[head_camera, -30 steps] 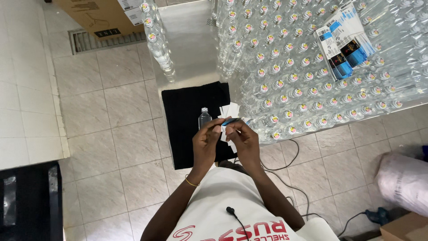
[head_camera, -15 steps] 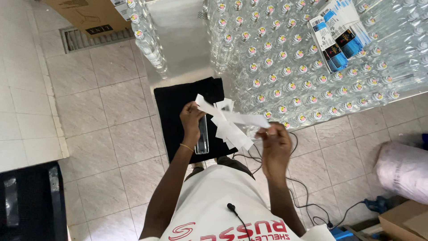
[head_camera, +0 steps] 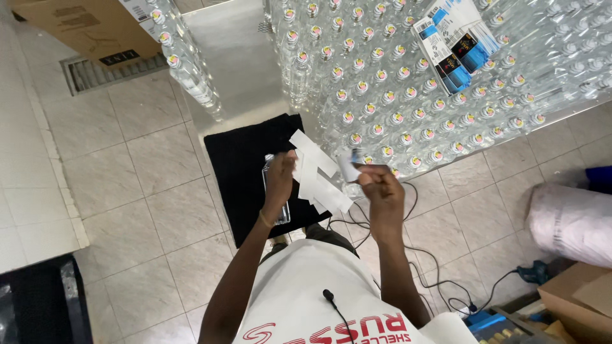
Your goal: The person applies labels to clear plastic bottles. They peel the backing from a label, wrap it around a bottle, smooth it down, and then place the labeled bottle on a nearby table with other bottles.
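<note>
A clear bottle (head_camera: 275, 191) is gripped in the left hand (head_camera: 279, 181), the fingers clamped around its body, and it is held upright over the black mat (head_camera: 245, 159) that lies on the tiled floor (head_camera: 127, 159). A white paper strip (head_camera: 319, 172) is pinched along with the bottle by the same hand and hangs to the right of the mat's near edge, its long pieces fanned out between the two hands. A small label (head_camera: 349, 167) is pinched between the thumb and fingertips of the right hand (head_camera: 379, 185), which is raised just right of the mat; the fingers are closed together on it. Rows of capped bottles (head_camera: 395, 83) are stacked beyond the mat, filling the space up and to its right, and a bundle of blue and black printed packs (head_camera: 456, 41) is laid on top of them. A narrower column of bottles (head_camera: 188, 70) is seen beyond the mat's far left corner, with a cardboard box (head_camera: 83, 28) past it. Black cables (head_camera: 408, 255) are trailed over the floor to the right of the mat, and a pink bag (head_camera: 570, 220) is seen far to its right.
</note>
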